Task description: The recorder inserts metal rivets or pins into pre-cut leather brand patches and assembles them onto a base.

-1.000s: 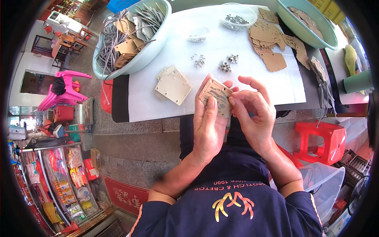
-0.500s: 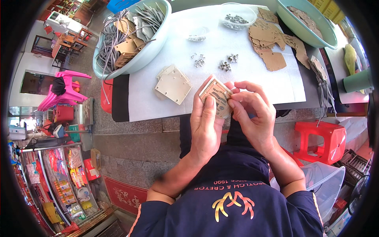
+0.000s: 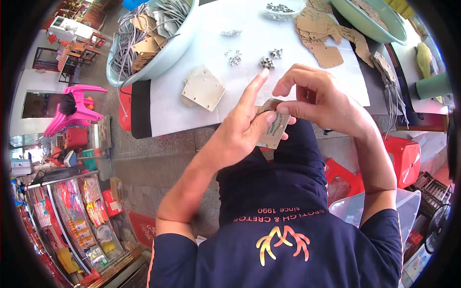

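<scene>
Over my lap, just off the table's front edge, my left hand point(image 3: 245, 125) grips a small beige printed card point(image 3: 272, 135). Its thumb lies across the card's face, its index finger points up, and the other fingers are behind. My right hand point(image 3: 321, 98) has its thumb pressed on the card's upper right corner; its index finger curls above, apart from the card. Whether a small part sits between the right fingers is hidden. On the white sheet point(image 3: 165, 108), left of my hands, lies a small stack of pale square cards point(image 3: 204, 89) with holes. Small metal fittings point(image 3: 267, 63) lie in little heaps beyond my fingertips.
A pale blue basin point(image 3: 185, 41) of grey cords and tags stands far left. Brown die-cut cards point(image 3: 324, 55) are piled far right, near a green basin point(image 3: 401, 36). A clear dish point(image 3: 283, 9) holds more fittings. A red stool point(image 3: 403, 161) stands at right.
Both hands have come nearer my body with the card, and the right hand has shifted rightward. The card is tilted differently and shows different print. My left index finger has lifted off it.
</scene>
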Demonstrator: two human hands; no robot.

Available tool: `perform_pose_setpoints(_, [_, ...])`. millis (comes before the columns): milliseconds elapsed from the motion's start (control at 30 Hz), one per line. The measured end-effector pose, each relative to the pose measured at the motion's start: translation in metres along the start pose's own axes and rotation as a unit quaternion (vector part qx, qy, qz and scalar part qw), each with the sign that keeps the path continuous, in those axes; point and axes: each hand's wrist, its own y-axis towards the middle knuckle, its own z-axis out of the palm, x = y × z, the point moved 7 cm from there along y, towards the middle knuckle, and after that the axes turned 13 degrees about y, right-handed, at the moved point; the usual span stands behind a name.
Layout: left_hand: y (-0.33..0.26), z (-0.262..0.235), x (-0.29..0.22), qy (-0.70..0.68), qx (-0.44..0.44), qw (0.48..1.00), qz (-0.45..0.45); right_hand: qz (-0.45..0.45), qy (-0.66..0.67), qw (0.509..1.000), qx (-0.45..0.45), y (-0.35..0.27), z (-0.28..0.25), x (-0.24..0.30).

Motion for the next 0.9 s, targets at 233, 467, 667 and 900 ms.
perform_pose_setpoints(233, [-0.003, -0.011, -0.018, -0.047, 0.061, 0.996, -0.039, 0.092, 0.231, 0.969, 0.005, -0.010, 0.012, -0.029])
perform_pose_setpoints(467, [-0.011, -0.005, -0.007, -0.174, -0.163, 0.966, 0.102, 0.052, 0.465, 0.856, -0.218, -0.028, 0.022, -0.045])
perform_pose_setpoints(667, [-0.009, -0.007, 0.007, -0.107, -0.260, 0.957, 0.074, 0.035, 0.485, 0.838, -0.247, -0.031, 0.040, -0.044])
perform_pose_setpoints(900, [-0.009, -0.005, -0.007, -0.029, -0.280, 0.957, 0.074, -0.029, 0.372, 0.891, -0.257, -0.031, 0.025, -0.029])
